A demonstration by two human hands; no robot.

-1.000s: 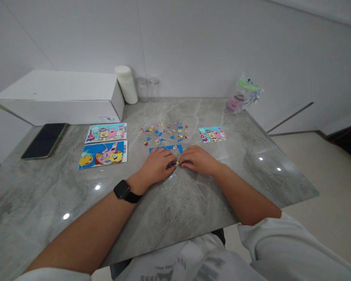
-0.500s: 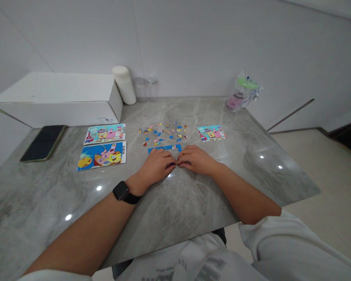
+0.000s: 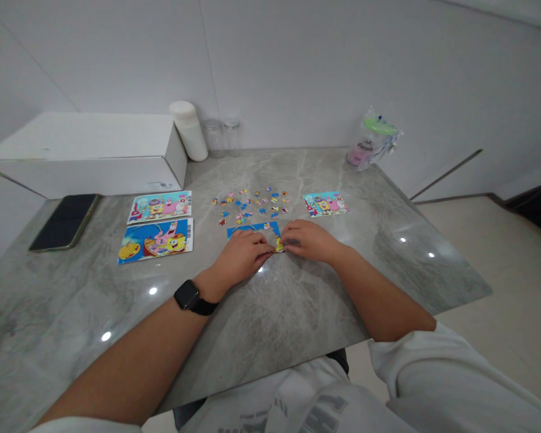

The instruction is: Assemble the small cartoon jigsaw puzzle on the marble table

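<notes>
A partly joined jigsaw puzzle (image 3: 249, 228) with a blue upper edge lies on the table, its lower part mostly hidden under my hands. My left hand (image 3: 244, 252) rests over its left and lower part, fingers bent and closed at the lower edge. On the right side, my right hand (image 3: 310, 242) has its fingertips pinched together at a yellow puzzle piece (image 3: 279, 244); whether that piece is joined to the rest I cannot tell. Just beyond the puzzle, several loose puzzle pieces (image 3: 262, 211) lie scattered, blue, yellow and pink.
Two cartoon picture cards, an upper one (image 3: 160, 207) and a lower one (image 3: 155, 240), lie left of the puzzle. A smaller picture card (image 3: 326, 204) is to the right. Around them stand a phone (image 3: 65, 222), white box (image 3: 81, 174), white bottle (image 3: 189, 132), clear jars (image 3: 231, 137) and bagged cup (image 3: 370, 144).
My right hand has shifted slightly right, away from my left fingertips, and the yellow piece between them now shows. My left hand stays nearly in place.
</notes>
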